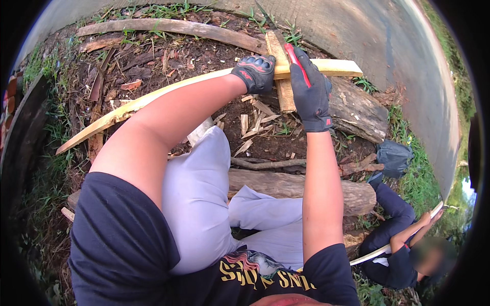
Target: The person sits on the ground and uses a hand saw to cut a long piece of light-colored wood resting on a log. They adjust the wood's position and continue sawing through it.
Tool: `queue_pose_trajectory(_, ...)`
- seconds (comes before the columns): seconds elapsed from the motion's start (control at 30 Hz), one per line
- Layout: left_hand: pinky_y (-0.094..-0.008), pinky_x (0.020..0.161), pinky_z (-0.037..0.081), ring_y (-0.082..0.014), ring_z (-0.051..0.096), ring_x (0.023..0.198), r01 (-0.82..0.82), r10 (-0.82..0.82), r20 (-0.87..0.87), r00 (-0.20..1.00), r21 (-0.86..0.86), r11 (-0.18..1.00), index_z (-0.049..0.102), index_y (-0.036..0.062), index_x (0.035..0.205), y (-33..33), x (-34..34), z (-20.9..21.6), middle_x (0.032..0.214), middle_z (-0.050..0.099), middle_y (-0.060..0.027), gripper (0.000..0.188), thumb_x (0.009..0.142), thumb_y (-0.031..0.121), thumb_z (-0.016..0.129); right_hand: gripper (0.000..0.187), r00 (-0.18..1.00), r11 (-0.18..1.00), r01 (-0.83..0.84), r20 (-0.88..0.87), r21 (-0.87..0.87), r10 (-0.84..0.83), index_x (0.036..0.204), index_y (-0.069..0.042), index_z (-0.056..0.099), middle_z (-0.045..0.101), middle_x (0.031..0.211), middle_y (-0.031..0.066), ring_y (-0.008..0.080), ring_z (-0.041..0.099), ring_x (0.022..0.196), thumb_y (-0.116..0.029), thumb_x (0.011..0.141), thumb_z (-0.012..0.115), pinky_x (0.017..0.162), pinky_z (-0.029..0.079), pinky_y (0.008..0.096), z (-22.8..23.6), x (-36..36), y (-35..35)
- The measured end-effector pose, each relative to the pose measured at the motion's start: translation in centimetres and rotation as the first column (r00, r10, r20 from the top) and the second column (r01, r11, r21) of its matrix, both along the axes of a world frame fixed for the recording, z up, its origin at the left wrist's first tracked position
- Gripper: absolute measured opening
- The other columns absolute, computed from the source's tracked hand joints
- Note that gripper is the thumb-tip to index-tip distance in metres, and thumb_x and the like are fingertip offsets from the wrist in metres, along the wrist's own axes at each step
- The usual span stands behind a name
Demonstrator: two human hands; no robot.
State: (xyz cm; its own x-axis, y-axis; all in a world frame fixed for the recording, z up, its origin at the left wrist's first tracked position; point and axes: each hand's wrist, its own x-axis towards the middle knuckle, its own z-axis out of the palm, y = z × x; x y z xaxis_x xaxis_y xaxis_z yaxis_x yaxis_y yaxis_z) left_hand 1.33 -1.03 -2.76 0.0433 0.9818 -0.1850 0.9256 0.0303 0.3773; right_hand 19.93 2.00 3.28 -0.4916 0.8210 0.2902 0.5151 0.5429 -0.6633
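Note:
A long, curved, pale strip of wood (168, 92) runs from the lower left up to the right in front of me. It crosses a short rough plank (286, 97), which sticks out on both sides of it. My left hand (255, 72), in a black glove, is closed on the strip just left of the crossing. Right of the crossing, my gloved right hand (310, 92) is wrapped round a red-handled tool with a long dark blade (265, 15). The blade points away from me, past the plank's far end; its edge is too small to make out.
A thick log (357, 107) lies beyond my right hand, another log (286, 184) crosses near my legs. Wood chips (258, 122) litter the soil. A dark bag (394, 158) stands at the right, near another person (393, 260) holding a pale strip. Paving (352, 30) borders the far side.

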Motion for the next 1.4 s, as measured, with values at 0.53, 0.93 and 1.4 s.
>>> queue_pose_trajectory(0.53,-0.0533,0.103,0.056,-0.0444,0.071,0.118,0.000,-0.002,-0.026,1.000,-0.098,0.995,0.062,0.0007,0.130,-0.3,-0.6,0.9,0.124,0.072,-0.0292,0.050,0.089,0.027,0.069,0.046,0.966,0.786,0.260,0.150,-0.561,-0.212,0.149,0.000,0.062,0.070,0.143,0.0220,0.0349,0.071,0.129,-0.012,0.105,0.059,0.106,0.055,0.0435,9.5,18.8,-20.7)
queue_pose_trajectory(0.93,-0.0524,0.100,0.058,-0.0432,0.073,0.115,0.017,-0.017,-0.002,1.000,-0.095,0.995,0.065,0.0031,0.127,0.2,-1.0,0.6,0.122,0.074,-0.0276,0.047,0.088,0.029,0.069,0.041,0.995,0.983,0.045,-0.083,-0.179,-0.061,0.144,-0.006,0.068,0.075,0.129,0.0219,0.0383,0.075,0.114,-0.016,0.105,0.065,0.095,0.058,0.0431,1.8,3.4,-3.3)
queue_pose_trajectory(1.4,-0.0520,0.100,0.057,-0.0439,0.072,0.117,0.153,-0.138,0.083,0.987,-0.211,0.965,0.072,0.0025,0.125,3.0,-3.8,1.1,0.123,0.074,-0.0264,0.046,0.092,0.034,0.067,0.048,0.981,0.914,0.150,-0.058,-0.378,-0.186,0.154,-0.004,0.060,0.077,0.124,0.0150,0.0133,0.064,0.073,-0.016,0.108,0.057,0.071,0.054,0.0303,6.3,12.2,-15.9)
